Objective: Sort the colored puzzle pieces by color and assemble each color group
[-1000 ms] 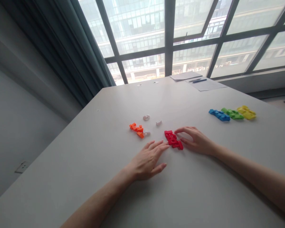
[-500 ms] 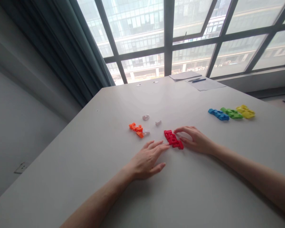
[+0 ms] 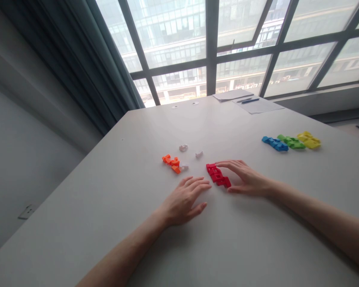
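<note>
A slanting row of red plastic blocks (image 3: 217,174) lies on the white table (image 3: 107,187), its pieces set close together. My right hand (image 3: 247,178) spans the row from its right side, fingers and thumb spread apart. Its fingertips reach the far end of the row and the thumb tip is by the near end; whether they press on it I cannot tell. Left of the row rests my left hand (image 3: 185,199), open, palm down, with its fingertips just short of the red blocks. Beyond it sit orange blocks (image 3: 171,163) in a rough row.
Small white pieces (image 3: 199,154) lie behind and beside the orange blocks. To the right are groups of blue blocks (image 3: 275,143), green blocks (image 3: 291,142) and yellow blocks (image 3: 309,140). Papers (image 3: 260,106) and a blue pen (image 3: 250,101) lie near the window.
My right thumb has moved toward me to the near end of the red row, and its fingers have shifted slightly left. My left hand has drawn back a little from the blocks.
</note>
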### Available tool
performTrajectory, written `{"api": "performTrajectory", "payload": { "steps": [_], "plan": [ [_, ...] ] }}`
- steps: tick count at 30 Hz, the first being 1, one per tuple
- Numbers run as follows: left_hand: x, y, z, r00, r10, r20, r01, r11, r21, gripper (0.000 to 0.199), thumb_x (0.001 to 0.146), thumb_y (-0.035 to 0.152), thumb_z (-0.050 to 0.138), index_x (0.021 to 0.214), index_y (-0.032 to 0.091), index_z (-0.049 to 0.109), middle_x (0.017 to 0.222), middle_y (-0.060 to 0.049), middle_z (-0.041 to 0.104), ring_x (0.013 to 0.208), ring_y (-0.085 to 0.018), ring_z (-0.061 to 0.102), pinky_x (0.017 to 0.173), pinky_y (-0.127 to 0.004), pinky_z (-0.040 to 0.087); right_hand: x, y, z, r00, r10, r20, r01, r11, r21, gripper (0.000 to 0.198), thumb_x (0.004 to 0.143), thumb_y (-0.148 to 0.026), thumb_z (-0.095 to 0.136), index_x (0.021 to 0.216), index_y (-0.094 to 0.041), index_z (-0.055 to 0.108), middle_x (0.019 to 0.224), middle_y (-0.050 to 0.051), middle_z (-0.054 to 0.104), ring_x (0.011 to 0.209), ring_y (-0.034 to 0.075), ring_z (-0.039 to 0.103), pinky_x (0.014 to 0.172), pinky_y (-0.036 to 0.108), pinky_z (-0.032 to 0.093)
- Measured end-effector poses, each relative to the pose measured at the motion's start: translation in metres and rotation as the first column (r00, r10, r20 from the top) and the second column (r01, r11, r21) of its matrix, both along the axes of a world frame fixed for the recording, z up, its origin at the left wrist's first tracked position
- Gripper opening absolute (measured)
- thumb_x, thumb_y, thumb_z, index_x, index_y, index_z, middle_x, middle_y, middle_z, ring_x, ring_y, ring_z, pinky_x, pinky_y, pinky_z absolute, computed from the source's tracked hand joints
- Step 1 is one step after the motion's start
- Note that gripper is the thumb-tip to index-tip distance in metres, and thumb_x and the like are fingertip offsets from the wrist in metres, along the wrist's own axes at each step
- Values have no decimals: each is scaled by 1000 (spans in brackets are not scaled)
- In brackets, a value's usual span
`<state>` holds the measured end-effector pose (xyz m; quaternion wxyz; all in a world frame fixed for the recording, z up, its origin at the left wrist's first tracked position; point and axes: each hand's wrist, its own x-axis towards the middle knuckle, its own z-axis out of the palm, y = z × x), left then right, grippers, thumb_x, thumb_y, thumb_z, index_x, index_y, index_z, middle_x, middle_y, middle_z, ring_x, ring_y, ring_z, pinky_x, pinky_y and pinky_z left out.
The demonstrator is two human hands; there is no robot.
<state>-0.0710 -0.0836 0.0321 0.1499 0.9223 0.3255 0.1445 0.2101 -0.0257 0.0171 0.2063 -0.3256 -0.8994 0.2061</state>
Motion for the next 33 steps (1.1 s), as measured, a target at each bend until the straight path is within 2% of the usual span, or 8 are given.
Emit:
{"api": "performTrajectory", "payload": {
  "steps": [6, 12, 18, 23, 33],
  "plan": [
    [-2, 1, -4, 989, 99, 113, -107, 992, 64, 30, 90, 22, 51, 120, 20, 54, 123, -8, 63, 121, -22, 53, 108, -42, 38, -9, -6, -1, 994, -78, 73, 82, 995, -54, 78, 78, -48, 65, 146, -27, 32, 148, 12, 41, 136, 32, 37, 108, 51, 32],
    [-4, 5, -6, 955, 195, 224, -209, 977, 41, 21, 91, 22, 48, 109, 21, 59, 112, -7, 66, 111, -22, 58, 104, -42, 41, -22, -7, 11, 989, -89, 120, 101, 989, -105, 79, 81, -39, 59, 150, -29, 23, 149, 11, 39, 136, 32, 36, 108, 51, 32],
    [-5, 5, -7, 946, 200, 255, -213, 977, 24, 18, 91, 21, 48, 105, 21, 59, 109, -6, 66, 109, -21, 59, 104, -42, 41, -30, 2, 17, 983, -39, 178, 57, 994, -98, 83, 74, -28, 60, 150, -30, 25, 147, 10, 41, 133, 34, 39, 107, 52, 33],
    [-5, 5, -7, 946, 197, 257, -208, 978, 17, 16, 90, 20, 50, 103, 21, 60, 108, -6, 66, 108, -21, 58, 104, -41, 41, -36, 5, 23, 974, -42, 224, 70, 990, -118, 85, 69, -22, 60, 148, -30, 30, 141, 10, 47, 130, 35, 43, 105, 52, 35],
    [-6, 5, -7, 945, 198, 262, -205, 979, 2, 15, 90, 19, 52, 102, 21, 60, 108, -6, 66, 108, -21, 58, 105, -42, 39, -38, 10, 25, 977, -16, 214, 49, 988, -146, 88, 68, -24, 64, 148, -34, 30, 141, 8, 47, 128, 34, 45, 105, 48, 36]
  ]
}}
